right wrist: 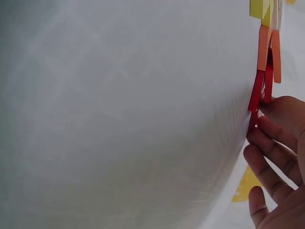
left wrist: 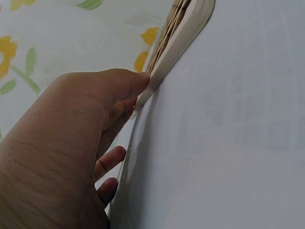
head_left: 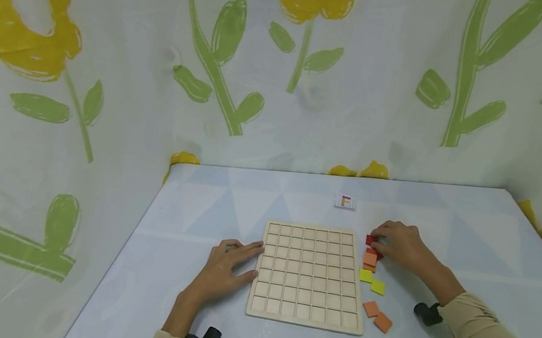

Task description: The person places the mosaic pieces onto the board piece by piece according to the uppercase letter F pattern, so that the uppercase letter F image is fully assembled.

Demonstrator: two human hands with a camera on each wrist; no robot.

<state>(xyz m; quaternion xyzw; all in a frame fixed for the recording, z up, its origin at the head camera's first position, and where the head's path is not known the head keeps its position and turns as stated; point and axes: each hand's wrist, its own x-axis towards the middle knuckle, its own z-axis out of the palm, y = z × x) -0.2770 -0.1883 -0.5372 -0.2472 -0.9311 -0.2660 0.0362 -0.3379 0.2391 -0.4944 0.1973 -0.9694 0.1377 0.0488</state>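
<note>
Left hand (head_left: 225, 273), fingers extended and loosely spread, rests with thumb and fingertips against the near-left side of the wooden grid board (head_left: 304, 282); it steadies the edge at most and grasps nothing. In the left wrist view the thumb meets the board's side wall, while the other fingers lie beyond it. Next to the right, the board lies flat on the pale patterned table (head_left: 164, 247), every visible cell bare. Judged from this, the work stands at an early stage: no tile is seated in the grid, and all the visible tiles remain to be dealt with. Past the far edge, toward the right, lies a small card (head_left: 345, 201) printed with a coloured figure on a grid, probably the pattern for reference. Along the board's right side runs a loose column of tiles: red tiles (head_left: 369, 240) farthest away, overlapping orange tiles (head_left: 370, 258) next, then two yellow tiles (head_left: 377, 287), and nearest, two more orange ones. Rightmost, the right hand (head_left: 399, 243) reaches over the red tiles, fingers partly bent, thumb and forefinger at them; whether it pinches one or merely touches it cannot be told
</note>
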